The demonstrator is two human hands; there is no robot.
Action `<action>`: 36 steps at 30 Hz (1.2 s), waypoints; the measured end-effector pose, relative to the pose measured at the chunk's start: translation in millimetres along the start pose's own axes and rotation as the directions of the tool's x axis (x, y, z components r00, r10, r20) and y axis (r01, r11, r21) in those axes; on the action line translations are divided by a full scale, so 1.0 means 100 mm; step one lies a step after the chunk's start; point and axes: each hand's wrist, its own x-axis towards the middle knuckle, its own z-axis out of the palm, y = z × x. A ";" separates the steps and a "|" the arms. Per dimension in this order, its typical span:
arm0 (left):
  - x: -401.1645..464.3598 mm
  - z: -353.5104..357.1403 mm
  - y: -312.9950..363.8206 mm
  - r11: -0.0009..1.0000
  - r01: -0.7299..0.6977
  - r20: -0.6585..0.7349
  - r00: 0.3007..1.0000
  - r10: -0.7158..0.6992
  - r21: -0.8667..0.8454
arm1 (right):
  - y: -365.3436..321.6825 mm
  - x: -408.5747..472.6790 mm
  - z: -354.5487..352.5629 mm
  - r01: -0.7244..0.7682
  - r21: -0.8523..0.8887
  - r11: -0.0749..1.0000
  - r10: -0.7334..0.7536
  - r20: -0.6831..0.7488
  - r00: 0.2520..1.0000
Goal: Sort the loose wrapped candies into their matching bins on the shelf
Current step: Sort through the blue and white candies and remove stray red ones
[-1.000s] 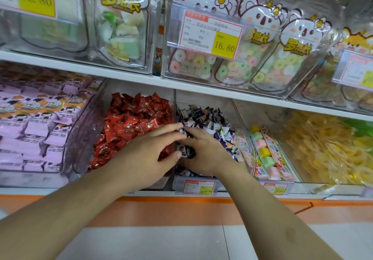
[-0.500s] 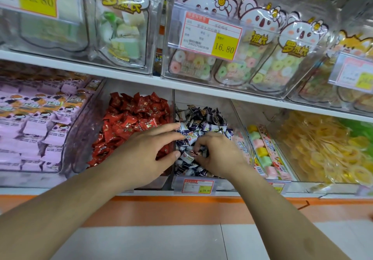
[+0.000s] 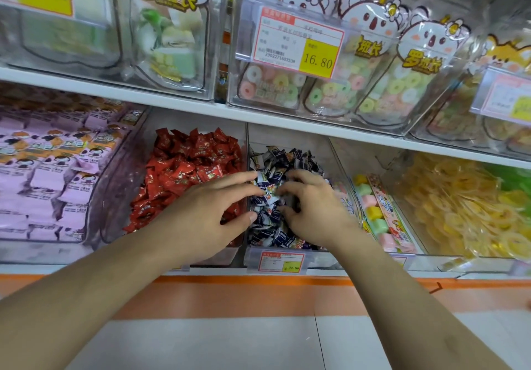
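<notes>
Risk, mixing: the left hand (image 3: 205, 215) straddles the clear divider between the heap of red foil-wrapped candies (image 3: 186, 168) and the heap of small navy-and-white wrapped candies (image 3: 275, 168); a sweep of the fingers could flick a piece over the wall into the wrong clear plastic bin (image 3: 287, 257).
Risk, spilling: the navy-and-white heap stands high near the bin's front lip, so raking toward the body could push pieces over onto the orange-and-white shelf ledge (image 3: 258, 292).
Risk, wrong pick: the wrappers are small and crowded, and a stray could be missed under the pile.
Candies relative to hands: the navy-and-white candies lie directly under and between both hands, in the second bin from the pink packs; the red ones lie under the left palm and behind it.
Left hand: spread flat, fingers extended, tips reaching into the navy-and-white bin, gripping nothing that I can see.
Right hand (image 3: 310, 211): curled down into the navy-and-white heap, fingers bent as if pinching; whether it has a candy I cannot tell.
Hands together: close, fingertips nearly meeting, not clasped.
Neighbours: a narrow bin of pastel star sweets (image 3: 373, 205) sits just right of the right hand.
</notes>
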 end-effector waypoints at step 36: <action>-0.01 -0.05 0.01 1.000 0.018 0.027 0.999 -0.019 0.023 | -0.22 -0.09 -0.31 -0.156 0.581 0.799 0.122 0.097 0.988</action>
